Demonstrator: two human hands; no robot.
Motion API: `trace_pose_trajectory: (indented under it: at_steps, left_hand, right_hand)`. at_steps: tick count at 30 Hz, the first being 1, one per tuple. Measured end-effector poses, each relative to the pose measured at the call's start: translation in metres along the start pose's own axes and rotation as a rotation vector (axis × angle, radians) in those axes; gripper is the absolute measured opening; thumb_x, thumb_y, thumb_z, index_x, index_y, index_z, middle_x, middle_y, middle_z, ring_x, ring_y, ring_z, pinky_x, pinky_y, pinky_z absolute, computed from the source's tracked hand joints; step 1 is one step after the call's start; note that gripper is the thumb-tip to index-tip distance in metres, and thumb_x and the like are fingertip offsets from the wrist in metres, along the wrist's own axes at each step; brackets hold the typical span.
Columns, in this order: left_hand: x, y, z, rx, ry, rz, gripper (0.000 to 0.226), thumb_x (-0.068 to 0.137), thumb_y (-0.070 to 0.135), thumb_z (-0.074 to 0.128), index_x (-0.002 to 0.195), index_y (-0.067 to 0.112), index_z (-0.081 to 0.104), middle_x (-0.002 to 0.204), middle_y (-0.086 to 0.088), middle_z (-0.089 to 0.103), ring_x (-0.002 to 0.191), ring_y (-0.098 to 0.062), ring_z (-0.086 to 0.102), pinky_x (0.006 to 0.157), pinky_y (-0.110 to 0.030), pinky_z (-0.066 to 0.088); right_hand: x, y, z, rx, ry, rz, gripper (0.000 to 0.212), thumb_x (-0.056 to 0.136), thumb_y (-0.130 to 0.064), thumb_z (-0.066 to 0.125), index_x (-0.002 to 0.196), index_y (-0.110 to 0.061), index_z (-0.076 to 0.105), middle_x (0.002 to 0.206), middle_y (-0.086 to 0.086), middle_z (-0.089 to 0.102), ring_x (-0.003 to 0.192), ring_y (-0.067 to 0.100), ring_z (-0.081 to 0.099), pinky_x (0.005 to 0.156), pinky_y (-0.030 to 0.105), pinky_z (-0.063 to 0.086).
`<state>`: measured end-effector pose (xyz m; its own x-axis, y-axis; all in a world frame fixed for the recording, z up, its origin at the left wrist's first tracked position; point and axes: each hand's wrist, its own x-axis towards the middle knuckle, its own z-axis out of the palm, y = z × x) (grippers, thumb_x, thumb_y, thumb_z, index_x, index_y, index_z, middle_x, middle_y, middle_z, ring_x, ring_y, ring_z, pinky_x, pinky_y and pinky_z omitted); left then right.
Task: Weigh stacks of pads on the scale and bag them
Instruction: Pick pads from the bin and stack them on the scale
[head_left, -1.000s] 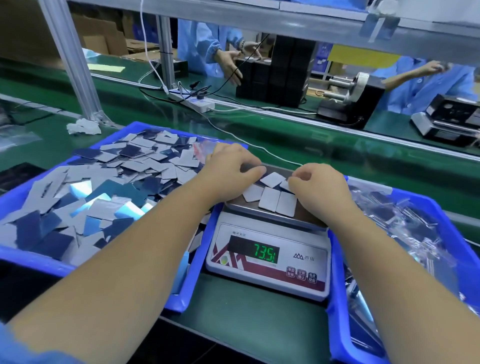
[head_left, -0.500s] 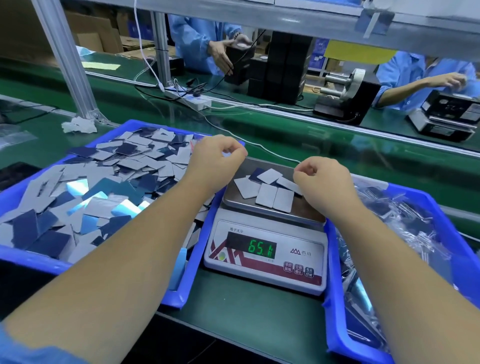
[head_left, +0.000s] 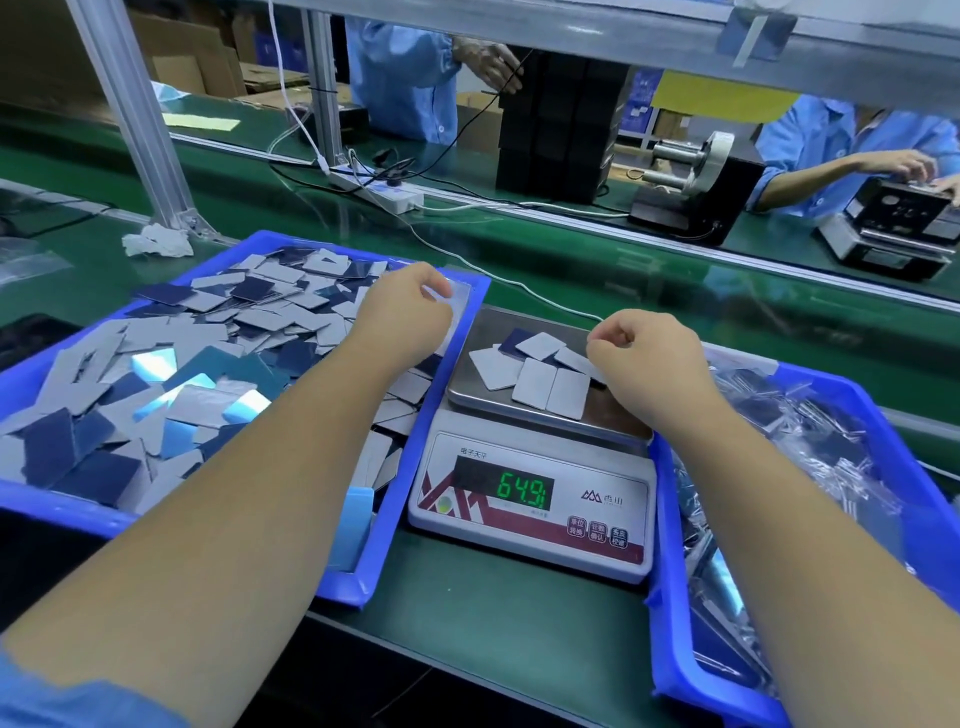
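Note:
A white scale (head_left: 530, 499) reads 64.9, and several grey and dark blue pads (head_left: 535, 379) lie spread on its steel pan (head_left: 467, 395). The blue bin (head_left: 400, 499) on the left holds a heap of loose pads (head_left: 208, 338). My left hand (head_left: 410, 312) is over that bin's far right corner, fingers curled, pinching the edge of a clear bag (head_left: 460, 312). My right hand (head_left: 644, 353) hovers above the pan's right side with fingers curled into a loose fist; nothing shows in it.
A second blue bin (head_left: 670, 597) on the right holds bagged pads (head_left: 789, 441). Behind the scale runs a green conveyor (head_left: 571, 260) with a power strip (head_left: 384, 189) and cables. Two other people work across the belt.
Both hands lifted off the pads on the pan and curled up. My left hand moved left to the bin corner. The reading fell from 73.5 to 64.9.

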<state>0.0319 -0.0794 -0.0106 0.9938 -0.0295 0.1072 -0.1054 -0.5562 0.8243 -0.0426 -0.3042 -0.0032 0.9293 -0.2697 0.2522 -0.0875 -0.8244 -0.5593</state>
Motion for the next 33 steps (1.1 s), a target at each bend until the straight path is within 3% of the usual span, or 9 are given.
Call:
trace_pose_trajectory:
  at_steps: [3, 8, 12, 17, 22, 26, 28, 31, 33]
  left_hand:
    - [0.001, -0.003, -0.008, 0.241, -0.075, -0.064, 0.023, 0.091, 0.012, 0.045, 0.107, 0.024, 0.056, 0.105, -0.002, 0.053, 0.083, -0.024, 0.055, 0.062, -0.03, 0.04]
    - [-0.001, -0.005, -0.019, 0.519, -0.244, -0.074, 0.016, 0.089, 0.014, 0.054, 0.096, 0.005, 0.066, 0.097, -0.012, 0.065, 0.086, -0.029, 0.06, 0.066, -0.031, 0.049]
    - [-0.004, -0.004, -0.02, 0.556, -0.315, -0.084, 0.024, 0.087, 0.021, 0.07, 0.107, 0.006, 0.068, 0.108, -0.013, 0.067, 0.1, -0.031, 0.063, 0.082, -0.038, 0.055]
    - [-0.007, -0.004, -0.02, 0.545, -0.297, -0.068, 0.03, 0.085, 0.019, 0.076, 0.111, 0.007, 0.064, 0.11, -0.013, 0.064, 0.099, -0.031, 0.061, 0.07, -0.03, 0.045]
    - [-0.003, -0.007, -0.016, 0.494, -0.259, -0.075, 0.026, 0.086, 0.013, 0.069, 0.111, 0.01, 0.06, 0.109, -0.013, 0.063, 0.098, -0.031, 0.06, 0.073, -0.032, 0.049]
    - [-0.001, -0.01, -0.014, 0.495, -0.256, -0.066, 0.025, 0.086, 0.014, 0.066, 0.11, 0.011, 0.06, 0.108, -0.012, 0.063, 0.097, -0.03, 0.06, 0.074, -0.033, 0.05]
    - [0.0, -0.01, -0.014, 0.506, -0.255, -0.064, 0.025, 0.087, 0.013, 0.064, 0.112, 0.013, 0.058, 0.11, -0.01, 0.061, 0.097, -0.029, 0.058, 0.071, -0.032, 0.048]
    - [0.001, -0.011, -0.013, 0.51, -0.256, -0.065, 0.027, 0.088, 0.012, 0.063, 0.114, 0.015, 0.057, 0.113, -0.009, 0.06, 0.097, -0.028, 0.057, 0.072, -0.031, 0.046]
    - [0.002, -0.012, -0.013, 0.51, -0.256, -0.068, 0.029, 0.088, 0.014, 0.065, 0.115, 0.015, 0.057, 0.114, -0.009, 0.06, 0.097, -0.028, 0.056, 0.073, -0.031, 0.046]
  right_hand:
    - [0.0, 0.0, 0.0, 0.008, -0.004, 0.003, 0.016, 0.084, -0.023, 0.053, 0.082, -0.026, 0.069, 0.081, -0.016, 0.065, 0.083, 0.012, 0.058, 0.07, 0.029, 0.046]
    - [-0.001, -0.001, 0.0, 0.01, -0.01, -0.002, 0.016, 0.084, -0.022, 0.053, 0.08, -0.026, 0.068, 0.078, -0.016, 0.065, 0.078, 0.006, 0.057, 0.061, 0.024, 0.041]
    - [-0.001, 0.0, 0.002, -0.004, -0.017, -0.007, 0.016, 0.085, -0.022, 0.053, 0.08, -0.027, 0.067, 0.076, -0.017, 0.063, 0.077, 0.002, 0.055, 0.057, 0.02, 0.038]
    - [-0.002, 0.0, 0.001, -0.001, -0.029, 0.008, 0.016, 0.085, -0.023, 0.053, 0.079, -0.028, 0.067, 0.076, -0.017, 0.064, 0.077, 0.002, 0.056, 0.056, 0.02, 0.037]
    - [-0.002, 0.0, 0.002, -0.075, -0.015, -0.023, 0.015, 0.086, -0.034, 0.059, 0.081, -0.025, 0.069, 0.081, -0.011, 0.065, 0.083, 0.015, 0.06, 0.063, 0.026, 0.044]
    - [-0.004, 0.0, 0.003, -0.175, -0.065, -0.046, 0.051, 0.083, -0.055, 0.065, 0.09, -0.005, 0.07, 0.091, 0.016, 0.069, 0.088, 0.032, 0.063, 0.075, 0.042, 0.056]
    - [-0.004, 0.0, 0.001, -0.131, -0.083, -0.039, 0.049, 0.081, -0.055, 0.069, 0.084, -0.007, 0.071, 0.083, 0.012, 0.07, 0.083, 0.028, 0.064, 0.07, 0.037, 0.053]
    - [-0.004, 0.001, -0.002, -0.063, -0.087, 0.015, 0.035, 0.077, -0.053, 0.075, 0.068, -0.02, 0.068, 0.056, -0.01, 0.061, 0.065, 0.009, 0.059, 0.051, 0.027, 0.04]
    - [-0.004, 0.0, -0.002, -0.047, -0.076, 0.026, 0.031, 0.075, -0.051, 0.077, 0.068, -0.024, 0.065, 0.055, -0.015, 0.058, 0.065, 0.003, 0.055, 0.051, 0.024, 0.035]
